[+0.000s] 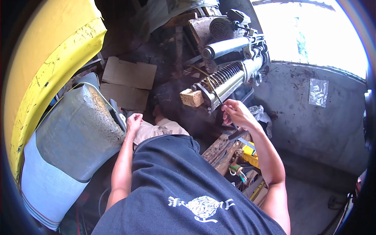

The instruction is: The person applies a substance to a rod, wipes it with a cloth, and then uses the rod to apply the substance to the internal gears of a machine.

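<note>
Head view: a dark T-shirt (pixel 164 184) fills the lower middle, its hem across the lap and its lower part cut off by the frame. Left of it stands a big yellow panel (pixel 55 66), cut off at the top, and below that a bulky grey shape (pixel 82 129) with a white cover (pixel 51 180) over its lower end. A stained grey wall (pixel 313 133) takes up the right side, beneath a window (pixel 313 31) too glaring to see through.

In the upper middle, a metal assembly (pixel 235 76) with a ribbed, spring-like section slants down to the left; dark clutter behind it is hard to make out. Flattened cardboard (pixel 127 78) lies left of it, and a rough timber (pixel 221 150) lies below, near a partly hidden yellow item (pixel 250 154).

The right hand (pixel 237 113) is just beside the assembly's lower end, fingers curled closed around a dark rod (pixel 216 94) that slants up across the metal; the fingers cover part of it. The left hand (pixel 134 122) is over the lap, fingers drawn in; whether they pinch anything cannot be told. A wooden block (pixel 191 98) sits at the assembly's lower end.

White characters surround a round emblem (pixel 204 206) on the shirt, too turned and small to read surely. A clear packet (pixel 318 92) on the wall shows no legible label.
</note>
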